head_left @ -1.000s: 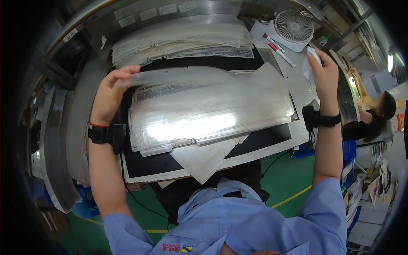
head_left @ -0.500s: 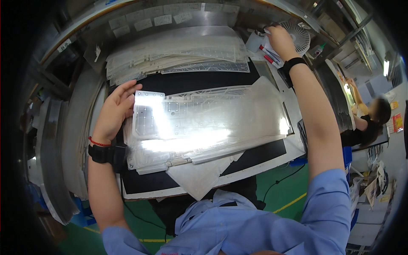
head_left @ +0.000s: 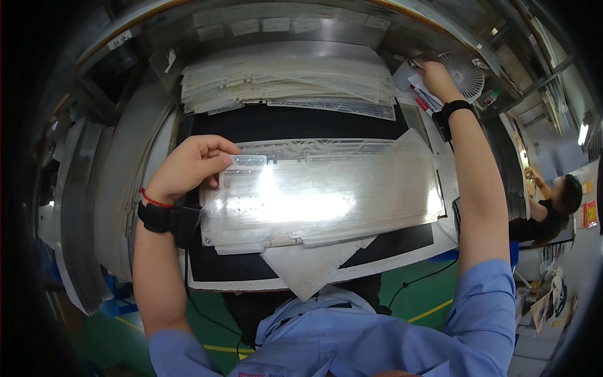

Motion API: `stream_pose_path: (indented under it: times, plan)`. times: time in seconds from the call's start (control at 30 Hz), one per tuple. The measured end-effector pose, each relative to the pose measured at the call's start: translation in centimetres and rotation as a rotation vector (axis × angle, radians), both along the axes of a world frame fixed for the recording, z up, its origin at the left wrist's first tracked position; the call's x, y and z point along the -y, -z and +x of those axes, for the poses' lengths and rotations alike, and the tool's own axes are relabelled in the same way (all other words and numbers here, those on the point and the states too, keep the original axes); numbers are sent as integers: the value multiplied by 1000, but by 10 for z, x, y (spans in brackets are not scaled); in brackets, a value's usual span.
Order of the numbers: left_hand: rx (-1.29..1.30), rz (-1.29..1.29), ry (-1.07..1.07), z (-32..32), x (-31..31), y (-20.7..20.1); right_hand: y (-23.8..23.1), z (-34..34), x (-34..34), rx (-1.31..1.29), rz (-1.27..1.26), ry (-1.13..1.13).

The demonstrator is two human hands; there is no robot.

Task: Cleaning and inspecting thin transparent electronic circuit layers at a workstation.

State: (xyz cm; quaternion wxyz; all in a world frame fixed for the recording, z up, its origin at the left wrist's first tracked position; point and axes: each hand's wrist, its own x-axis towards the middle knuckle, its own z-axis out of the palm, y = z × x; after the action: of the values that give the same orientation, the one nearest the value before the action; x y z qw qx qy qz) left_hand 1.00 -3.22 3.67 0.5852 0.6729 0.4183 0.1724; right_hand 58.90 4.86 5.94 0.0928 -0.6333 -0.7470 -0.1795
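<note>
My left hand (head_left: 200, 164) pinches the upper left corner of a thin, shiny, see-through sheet (head_left: 246, 161) with small dots or holes. This sheet lies on a stack of similar long sheets (head_left: 377, 182), with bright glare across its middle. A pale sheet corner (head_left: 303, 267) juts out below the stack toward me. My right hand (head_left: 438, 76) reaches to the back right, fingers curled at the rim of a pale container (head_left: 404, 76). A small dark thing shows at its fingertips, too hidden to name.
Behind lies another pile of sheets (head_left: 282, 69) on the black mat (head_left: 301, 124). Markers (head_left: 422, 100) and a round white fan (head_left: 463, 76) are near my right hand. Large sheets (head_left: 125, 157) stand stacked at left. Another person (head_left: 553, 207) works at far right.
My left thumb and fingers have closed on the sheet's corner, where they were beside its edge before. My right hand stays at the container. The whole view has shifted slightly.
</note>
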Motion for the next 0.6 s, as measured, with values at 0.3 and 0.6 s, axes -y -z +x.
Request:
stream_pose_path:
  times: [0.3,0.6]
  plan:
    - [6,10,60,-3,1,1,-26,-150,95,-213,120,-379]
    - [13,35,126,-6,-4,9,8,-335,192,-278,-297,-930]
